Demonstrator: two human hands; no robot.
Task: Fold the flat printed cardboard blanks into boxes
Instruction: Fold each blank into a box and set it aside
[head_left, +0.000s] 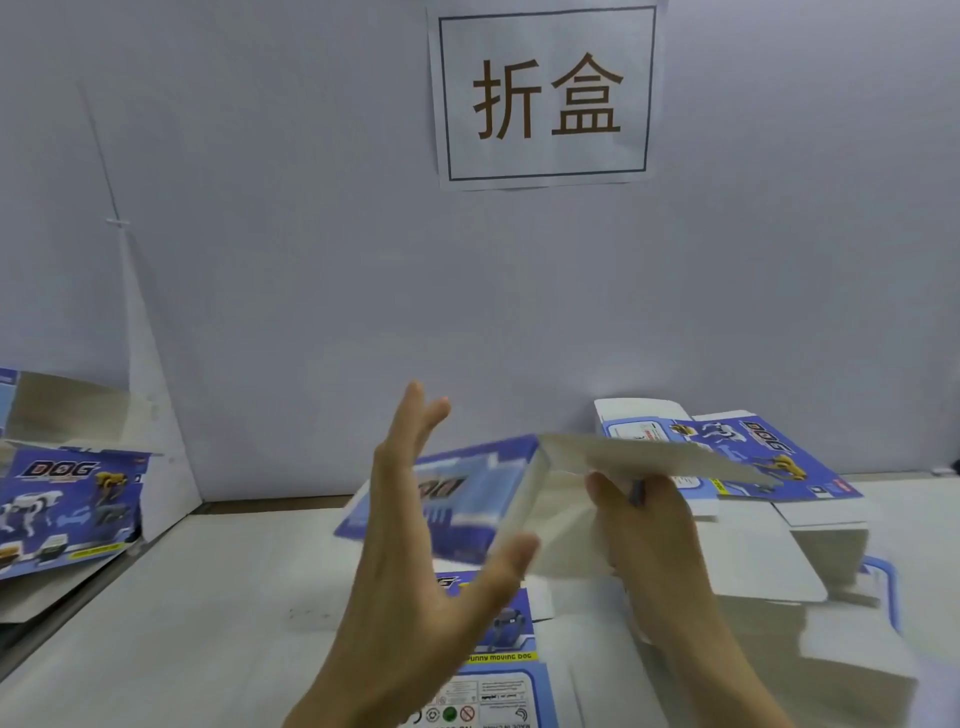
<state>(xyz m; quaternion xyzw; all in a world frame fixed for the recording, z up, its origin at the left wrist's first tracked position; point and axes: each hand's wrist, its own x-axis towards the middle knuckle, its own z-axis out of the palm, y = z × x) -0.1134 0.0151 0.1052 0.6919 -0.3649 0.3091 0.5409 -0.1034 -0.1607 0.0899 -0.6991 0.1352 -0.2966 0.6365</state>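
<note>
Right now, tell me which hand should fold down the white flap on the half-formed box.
Probably left. The left hand lies open, fingers straight, against the printed side of the box, gripping nothing. The right hand grips that box under its white flap, so it better steadies.

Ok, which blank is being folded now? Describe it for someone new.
Look below the wall sign, above the table. The blank hangs between the open left hand and the right hand, which grips its white side. Unlike the flat blanks around it, it is lifted and half opened.
</note>
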